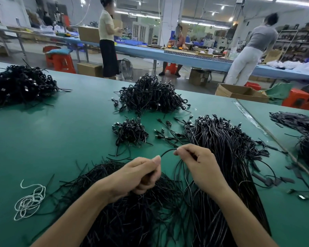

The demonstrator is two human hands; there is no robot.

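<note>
We held a thin black cable (pixel 168 151) just below the centre of the frame, its short arc spanning the gap between our hands. Our left hand (pixel 141 175) was curled around one stretch with the thumb pressed on it, and our right hand (pixel 198 166) pinched the other between thumb and forefinger. Both hands hung over a loose heap of straight black cables (pixel 132 211) on the green table mat (pixel 52 139), with a tangled white cord (pixel 30 198) at lower left.
</note>
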